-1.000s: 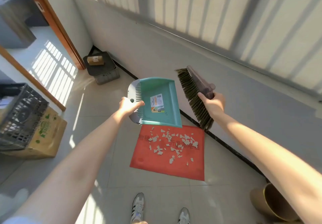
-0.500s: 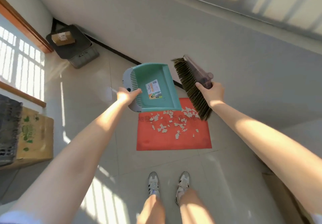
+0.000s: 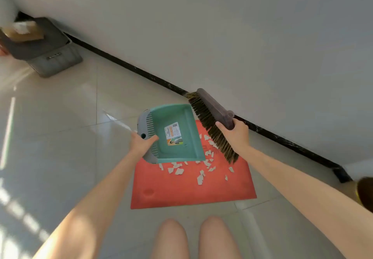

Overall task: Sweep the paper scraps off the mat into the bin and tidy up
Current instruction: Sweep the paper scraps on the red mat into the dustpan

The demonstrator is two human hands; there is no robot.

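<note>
A red mat lies on the tiled floor in front of my knees, with several pale paper scraps scattered over its far half. My left hand grips the grey back edge of a teal dustpan, held in the air above the mat's far left part. My right hand holds a dark brush head with brown bristles, tilted over the mat's far right side. The dustpan hides part of the scraps.
A white wall with a black skirting runs diagonally just behind the mat. A grey lidded box with a cardboard parcel on top stands at the far left. A brown round container shows at the right edge.
My view has dropped lower and closer to the mat, and my knees have come into view. Both hands with dustpan and brush have come down toward the scraps.
</note>
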